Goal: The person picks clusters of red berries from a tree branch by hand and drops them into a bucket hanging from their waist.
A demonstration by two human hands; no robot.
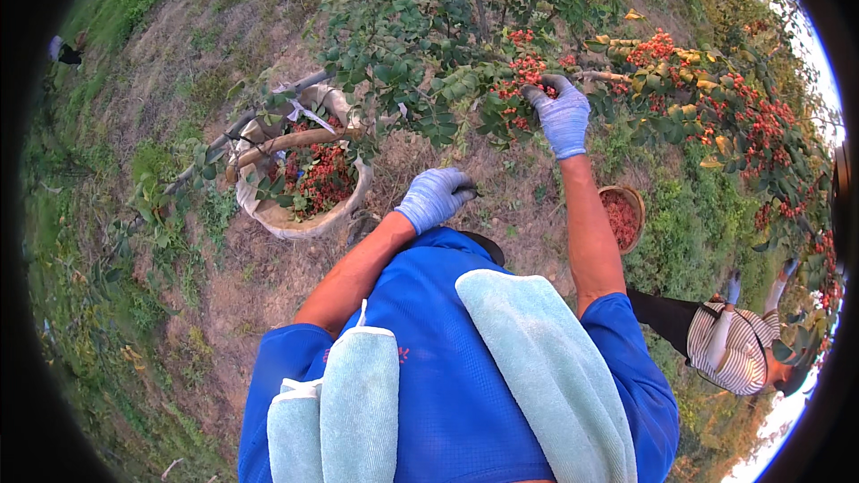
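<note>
My right hand (562, 114), in a pale blue knitted glove with dark fingertips, is at a cluster of small red berries (527, 70) on a leafy branch; its fingertips meet leaves and fruit, and whether they grip is hidden. My left hand (436, 198), gloved alike, hangs over the ground in front of my body, fingers curled; no object shows in it. Left of it, a cloth-lined basket (305, 231) with a wooden handle (302, 141) holds red berry clusters (322, 174) and green leaves. The basket hangs at a grey branch (235, 126).
A round basket of red berries (621, 218) stands on the ground beyond my right forearm. Branches heavy with berries (765, 121) reach to the right. A person in a striped top (731, 349) with gloved hands stands at lower right. Dry soil and weeds cover the slope.
</note>
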